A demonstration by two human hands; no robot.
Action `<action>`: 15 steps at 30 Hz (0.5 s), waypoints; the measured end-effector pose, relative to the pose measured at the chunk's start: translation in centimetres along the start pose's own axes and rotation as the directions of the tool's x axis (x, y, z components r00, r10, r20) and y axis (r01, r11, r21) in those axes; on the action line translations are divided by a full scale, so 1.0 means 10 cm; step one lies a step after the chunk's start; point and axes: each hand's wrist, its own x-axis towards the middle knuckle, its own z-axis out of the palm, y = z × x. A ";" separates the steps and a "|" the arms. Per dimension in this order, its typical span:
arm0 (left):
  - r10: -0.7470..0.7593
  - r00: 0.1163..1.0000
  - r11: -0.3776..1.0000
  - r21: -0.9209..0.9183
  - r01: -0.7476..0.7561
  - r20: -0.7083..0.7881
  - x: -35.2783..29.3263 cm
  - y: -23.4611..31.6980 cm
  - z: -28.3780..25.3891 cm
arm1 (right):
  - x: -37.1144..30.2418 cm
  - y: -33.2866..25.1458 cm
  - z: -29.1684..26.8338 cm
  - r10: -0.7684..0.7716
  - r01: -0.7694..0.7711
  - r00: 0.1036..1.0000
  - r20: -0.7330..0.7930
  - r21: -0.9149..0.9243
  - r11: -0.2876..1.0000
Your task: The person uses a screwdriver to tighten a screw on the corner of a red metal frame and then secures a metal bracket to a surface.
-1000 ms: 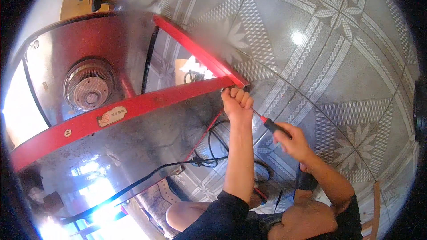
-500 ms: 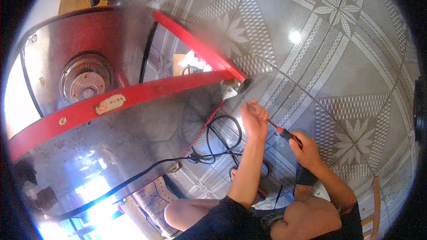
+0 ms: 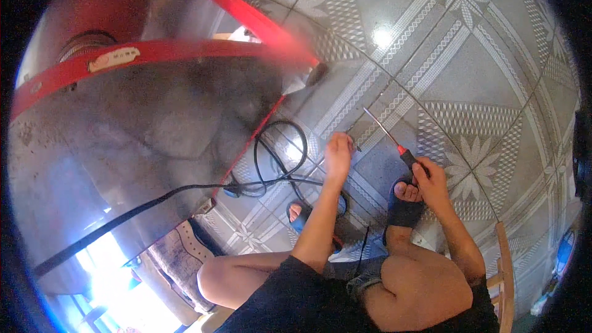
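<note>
My right hand [image 3: 430, 180] is closed round the red and black handle of a screwdriver [image 3: 407, 157]. Its bare metal shaft points up and to the left, over the tiled floor. To the left of it, my left hand [image 3: 338, 155] is closed with the fingertips pinched together, apart from the screwdriver. A small dark tip shows beside those fingers, too small to name. Beyond my hands, on the left, a large metal appliance [image 3: 179, 111] with a red rim [image 3: 179, 50] faces me. Its near red corner is smeared by motion.
A black power cable [image 3: 179, 192] crosses the appliance and lies looped on the floor [image 3: 475, 74] near my left forearm. My sandalled feet [image 3: 407, 203] stand below my hands. A wooden chair part [image 3: 505, 265] is at the lower right, a cushioned seat [image 3: 176, 265] at the lower left.
My left hand has come off the screwdriver shaft and sits apart, to its left. The screwdriver stays in my right hand. The whole view has shifted, so the appliance appears higher and further left.
</note>
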 end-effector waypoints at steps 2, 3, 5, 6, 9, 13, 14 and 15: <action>0.279 0.957 0.725 0.636 -0.264 0.079 -0.02 -0.14 0.00 | 0.08 -0.09 0.08 -0.020 0.020 1.000 -0.015 -0.015 1.000; 0.129 0.991 0.719 0.685 -0.117 0.035 -0.12 0.03 0.11 | 0.13 -0.10 0.10 -0.014 0.014 1.000 -0.019 -0.027 1.000; 0.116 0.992 0.672 0.731 -0.119 0.055 -0.14 0.12 0.13 | 0.25 -0.18 0.21 -0.108 0.108 0.994 0.006 0.008 0.994; 0.102 0.992 0.620 0.775 -0.125 0.079 -0.15 0.15 0.13 | 0.30 -0.23 0.28 -0.105 0.105 0.994 0.012 0.005 0.994; 0.098 0.990 0.649 0.747 -0.142 0.102 -0.06 0.19 0.02 | 0.45 -0.42 0.45 -0.073 0.050 0.990 0.118 0.189 0.981; 0.072 0.993 0.984 0.157 -0.086 0.099 0.25 0.26 -0.33 | 0.67 -0.51 0.78 -0.106 0.016 0.947 0.304 0.283 0.959; 0.077 0.995 0.997 -0.011 -0.076 0.064 0.29 0.34 -0.34 | 0.71 -0.50 0.85 -0.127 0.027 0.939 0.319 0.298 0.954; 0.081 0.996 0.981 -0.179 -0.073 0.035 0.33 0.47 -0.31 | 0.74 -0.50 0.87 -0.140 0.032 0.934 0.328 0.316 0.948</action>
